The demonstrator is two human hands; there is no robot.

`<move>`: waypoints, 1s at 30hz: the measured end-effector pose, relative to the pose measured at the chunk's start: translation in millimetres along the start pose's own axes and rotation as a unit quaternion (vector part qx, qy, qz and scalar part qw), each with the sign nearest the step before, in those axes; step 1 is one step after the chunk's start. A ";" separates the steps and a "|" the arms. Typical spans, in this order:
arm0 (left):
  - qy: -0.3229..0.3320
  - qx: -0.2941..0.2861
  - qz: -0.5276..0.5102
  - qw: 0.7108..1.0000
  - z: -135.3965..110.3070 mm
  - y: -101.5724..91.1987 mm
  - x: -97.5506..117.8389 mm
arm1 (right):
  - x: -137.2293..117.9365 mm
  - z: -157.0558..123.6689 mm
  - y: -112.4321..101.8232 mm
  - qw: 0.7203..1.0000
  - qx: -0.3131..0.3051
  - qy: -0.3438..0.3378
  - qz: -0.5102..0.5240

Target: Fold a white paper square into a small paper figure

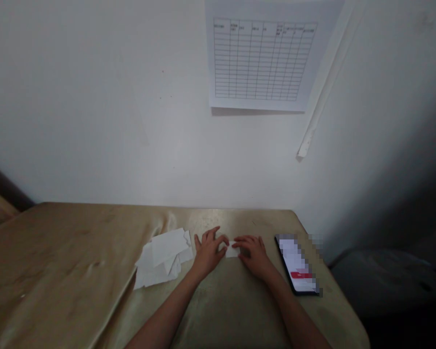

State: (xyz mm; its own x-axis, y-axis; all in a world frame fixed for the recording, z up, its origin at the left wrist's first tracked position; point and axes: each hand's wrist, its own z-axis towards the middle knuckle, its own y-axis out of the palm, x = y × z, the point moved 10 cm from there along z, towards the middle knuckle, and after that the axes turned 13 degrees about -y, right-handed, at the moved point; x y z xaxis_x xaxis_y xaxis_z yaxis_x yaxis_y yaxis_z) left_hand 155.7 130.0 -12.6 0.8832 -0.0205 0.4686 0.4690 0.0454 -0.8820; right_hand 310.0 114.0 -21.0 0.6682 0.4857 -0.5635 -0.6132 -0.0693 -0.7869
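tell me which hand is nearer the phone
Right. The right hand is left of the phone, with a gap between; the left hand is farther left, past the small white paper.

Forearms (170,310) converging, left fingers (221,239) splayed, right fingers (244,239) bent

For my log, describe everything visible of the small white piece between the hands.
The small white piece looks like paper, roughly rectangular. It lies nearly flat on the tan table covering, between the left hand and the right hand. The left thumb and index finger are at its left edge; the right fingers overlap its right side, hiding part. Folds can't be made out.
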 end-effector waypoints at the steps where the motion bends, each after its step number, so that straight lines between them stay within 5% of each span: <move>1: 0.001 0.002 0.000 1.000 -0.6 -0.1 0.4 | 0.5 -0.2 0.4 1.000 -0.003 -0.002 0.002; 30: -0.003 0.053 0.007 0.999 -0.2 -4.8 -0.2 | -9.4 -0.7 0.7 0.999 0.037 -0.020 -0.016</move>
State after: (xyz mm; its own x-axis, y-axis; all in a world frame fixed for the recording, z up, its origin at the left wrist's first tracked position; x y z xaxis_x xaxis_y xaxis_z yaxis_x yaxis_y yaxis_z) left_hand 153.3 129.6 -8.4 0.8891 -0.0140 0.4575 0.4542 0.1512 -0.8780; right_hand 303.5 108.8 -16.4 0.6710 0.5212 -0.5273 -0.6230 0.0108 -0.7821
